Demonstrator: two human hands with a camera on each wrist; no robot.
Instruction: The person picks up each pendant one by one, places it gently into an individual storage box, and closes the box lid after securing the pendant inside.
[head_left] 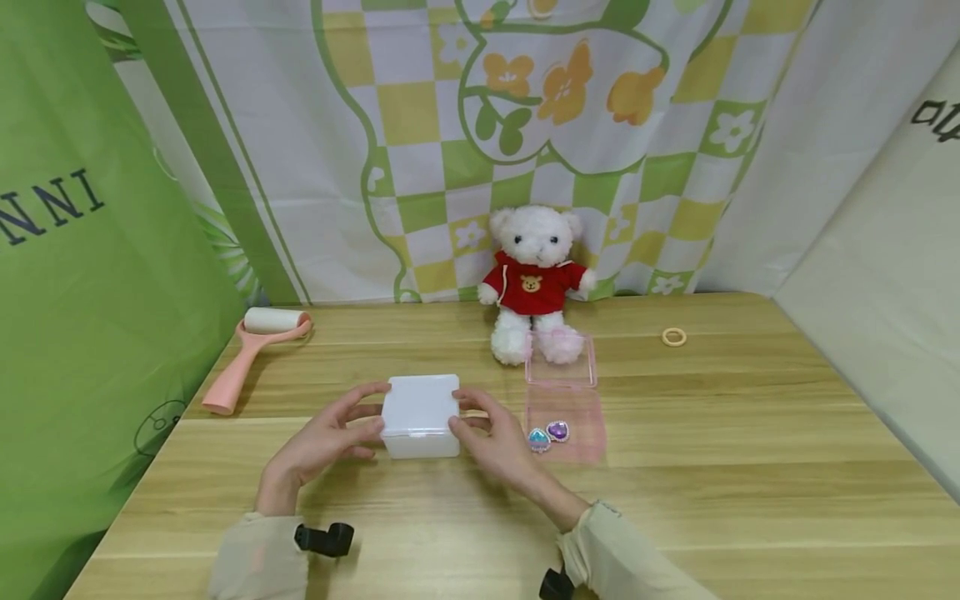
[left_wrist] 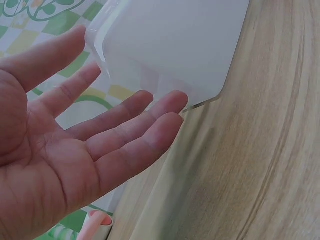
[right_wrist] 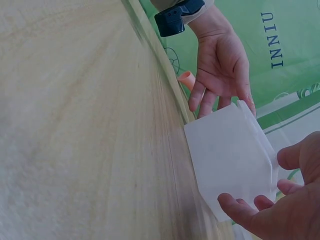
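A white lidded plastic box (head_left: 421,417) stands between the two hands, its lid (head_left: 423,402) on top. My left hand (head_left: 324,440) is at the box's left side, thumb and fingers spread. In the left wrist view, the fingers (left_wrist: 137,133) are loosely extended beside the translucent box wall (left_wrist: 180,45). On the opposite side, my right hand (head_left: 497,437) touches the lid's edge and the wall with its thumb and spread fingers. In the right wrist view, both hands flank the box (right_wrist: 232,155). I cannot tell whether the box rests fully on the table.
An open clear pink case (head_left: 588,417) lies right of the box, with a blue gem (head_left: 538,440) and a purple gem (head_left: 557,431). Behind sits a white teddy bear (head_left: 535,283) in red. A pink lint roller (head_left: 251,354) lies left, a small ring (head_left: 673,337) right.
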